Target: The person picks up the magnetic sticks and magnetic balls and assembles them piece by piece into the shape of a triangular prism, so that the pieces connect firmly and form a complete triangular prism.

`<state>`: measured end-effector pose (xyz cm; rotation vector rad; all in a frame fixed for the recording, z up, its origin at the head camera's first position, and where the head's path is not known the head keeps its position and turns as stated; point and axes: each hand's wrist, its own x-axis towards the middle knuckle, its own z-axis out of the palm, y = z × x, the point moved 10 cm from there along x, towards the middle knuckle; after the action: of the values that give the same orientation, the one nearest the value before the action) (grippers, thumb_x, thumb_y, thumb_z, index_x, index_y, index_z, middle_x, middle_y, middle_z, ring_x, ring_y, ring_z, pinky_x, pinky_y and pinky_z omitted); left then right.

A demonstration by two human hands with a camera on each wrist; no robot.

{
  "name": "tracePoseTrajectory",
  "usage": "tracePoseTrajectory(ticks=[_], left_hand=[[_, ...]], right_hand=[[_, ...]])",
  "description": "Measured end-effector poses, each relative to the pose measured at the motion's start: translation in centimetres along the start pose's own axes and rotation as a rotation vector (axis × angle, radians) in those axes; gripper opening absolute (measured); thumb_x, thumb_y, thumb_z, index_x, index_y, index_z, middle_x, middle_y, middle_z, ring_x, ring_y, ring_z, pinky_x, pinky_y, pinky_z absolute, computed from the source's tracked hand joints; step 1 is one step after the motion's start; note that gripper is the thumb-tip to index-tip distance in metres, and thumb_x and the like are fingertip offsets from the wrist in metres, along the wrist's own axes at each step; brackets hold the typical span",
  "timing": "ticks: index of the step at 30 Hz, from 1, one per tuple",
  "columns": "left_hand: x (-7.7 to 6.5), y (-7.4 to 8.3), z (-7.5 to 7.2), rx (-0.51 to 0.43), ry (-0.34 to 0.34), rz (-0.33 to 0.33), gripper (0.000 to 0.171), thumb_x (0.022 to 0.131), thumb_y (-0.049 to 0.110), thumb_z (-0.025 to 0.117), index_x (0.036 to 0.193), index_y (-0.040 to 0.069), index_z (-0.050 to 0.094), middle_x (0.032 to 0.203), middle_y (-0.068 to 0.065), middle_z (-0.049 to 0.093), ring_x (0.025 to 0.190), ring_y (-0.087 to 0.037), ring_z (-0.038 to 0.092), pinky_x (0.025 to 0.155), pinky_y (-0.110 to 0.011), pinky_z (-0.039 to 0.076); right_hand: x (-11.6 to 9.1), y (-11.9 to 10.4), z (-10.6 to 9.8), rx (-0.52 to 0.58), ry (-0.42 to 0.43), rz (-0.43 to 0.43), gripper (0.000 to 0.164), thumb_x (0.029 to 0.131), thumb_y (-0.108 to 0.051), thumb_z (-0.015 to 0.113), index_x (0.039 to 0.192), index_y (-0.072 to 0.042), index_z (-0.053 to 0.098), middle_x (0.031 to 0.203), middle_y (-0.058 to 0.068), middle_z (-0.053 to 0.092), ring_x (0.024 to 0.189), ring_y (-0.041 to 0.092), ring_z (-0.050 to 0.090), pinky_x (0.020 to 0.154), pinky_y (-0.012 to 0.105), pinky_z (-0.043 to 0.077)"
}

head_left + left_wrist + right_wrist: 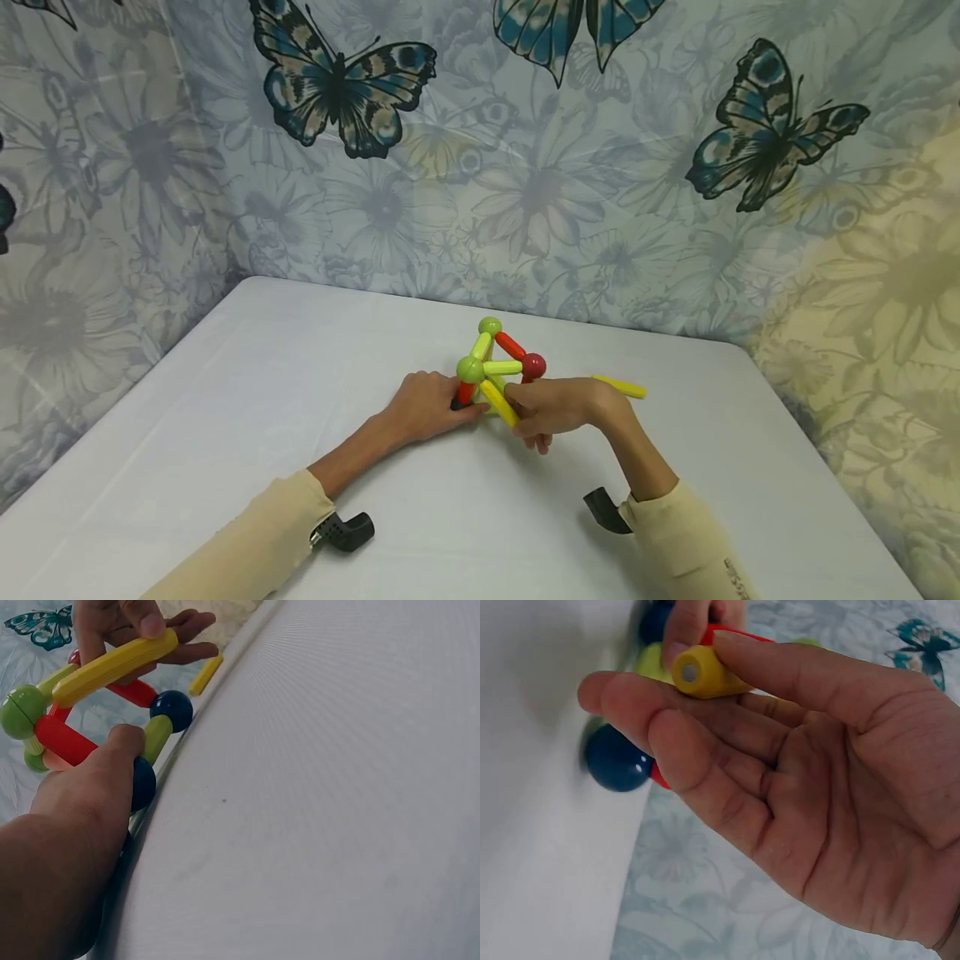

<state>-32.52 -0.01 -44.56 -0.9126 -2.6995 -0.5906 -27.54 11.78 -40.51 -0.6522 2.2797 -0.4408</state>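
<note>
A small frame of magnetic rods and balls stands on the white table (247,400), with green balls (490,326) and a dark red ball (533,365) on top. Lower down are dark blue balls (172,711). My left hand (427,404) grips the frame's base at its left side, thumb by a dark blue ball and a red rod (66,739). Between thumb and fingers, my right hand (566,404) pinches a yellow rod (499,403). Its far end is at the nearer green ball; whether they touch I cannot tell. A silvery disc marks its near end in the right wrist view.
Another yellow rod (621,387) lies on the table, right of the frame and just behind my right hand. A butterfly-patterned cloth (540,192) hangs behind the table's far edge. Black wrist mounts (348,532) stick out from both sleeves, low over the table.
</note>
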Motion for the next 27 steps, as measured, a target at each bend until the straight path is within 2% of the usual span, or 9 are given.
tracePoseTrajectory(ticks=[6, 11, 17, 20, 24, 27], left_hand=[[-0.1, 0.0, -0.1, -0.005, 0.012, 0.004, 0.046, 0.094, 0.056, 0.068, 0.072, 0.021, 0.047, 0.056, 0.01, 0.029, 0.049, -0.006, 0.032, 0.047, -0.019, 0.028], [0.0, 0.1, -0.1, -0.031, 0.01, 0.009, 0.047, 0.094, 0.054, 0.067, 0.069, 0.02, 0.046, 0.056, 0.01, 0.028, 0.049, -0.006, 0.03, 0.047, -0.02, 0.025], [0.2, -0.2, 0.0, -0.044, 0.007, -0.003, 0.048, 0.094, 0.054, 0.068, 0.067, 0.02, 0.045, 0.056, 0.011, 0.029, 0.05, -0.006, 0.03, 0.047, -0.02, 0.024], [0.2, -0.3, 0.1, -0.033, 0.007, -0.01, 0.05, 0.093, 0.055, 0.068, 0.066, 0.02, 0.045, 0.056, 0.011, 0.029, 0.05, -0.006, 0.031, 0.047, -0.02, 0.024], [0.3, -0.3, 0.2, -0.023, 0.001, -0.015, 0.05, 0.093, 0.056, 0.068, 0.067, 0.02, 0.045, 0.056, 0.011, 0.03, 0.05, -0.006, 0.031, 0.047, -0.02, 0.023], [0.2, -0.3, 0.3, -0.024, -0.011, -0.018, 0.05, 0.093, 0.057, 0.068, 0.067, 0.02, 0.045, 0.056, 0.01, 0.03, 0.05, -0.005, 0.031, 0.047, -0.019, 0.023]], right_hand=[[0.6, -0.3, 0.2, -0.006, 0.034, 0.03, 0.012, 0.104, -0.01, 0.061, 0.107, -0.01, 0.049, 0.084, 0.01, 0.067, 0.074, 0.024, 0.072, 0.078, 0.03, 0.058], [0.5, 0.3, 0.2, -0.068, 0.087, 0.132, 0.014, 0.107, -0.014, 0.058, 0.11, -0.012, 0.045, 0.081, 0.013, 0.064, 0.066, 0.029, 0.075, 0.079, 0.032, 0.053], [0.7, 1.0, 0.2, -0.108, 0.175, 0.248, 0.016, 0.11, -0.015, 0.05, 0.124, -0.01, 0.042, 0.085, 0.017, 0.062, 0.053, 0.033, 0.071, 0.082, 0.036, 0.055], [1.0, 1.1, 0.2, -0.137, 0.212, 0.266, 0.019, 0.11, -0.012, 0.051, 0.126, -0.012, 0.043, 0.096, 0.015, 0.06, 0.048, 0.03, 0.069, 0.078, 0.035, 0.057], [1.5, 1.1, 0.4, -0.182, 0.221, 0.273, 0.025, 0.105, -0.004, 0.058, 0.126, -0.01, 0.046, 0.111, 0.017, 0.057, 0.048, 0.026, 0.068, 0.068, 0.035, 0.06], [1.4, 1.4, 0.4, -0.152, 0.197, 0.271, 0.029, 0.107, -0.01, 0.055, 0.134, -0.009, 0.044, 0.101, 0.019, 0.061, 0.05, 0.029, 0.069, 0.068, 0.033, 0.058]])
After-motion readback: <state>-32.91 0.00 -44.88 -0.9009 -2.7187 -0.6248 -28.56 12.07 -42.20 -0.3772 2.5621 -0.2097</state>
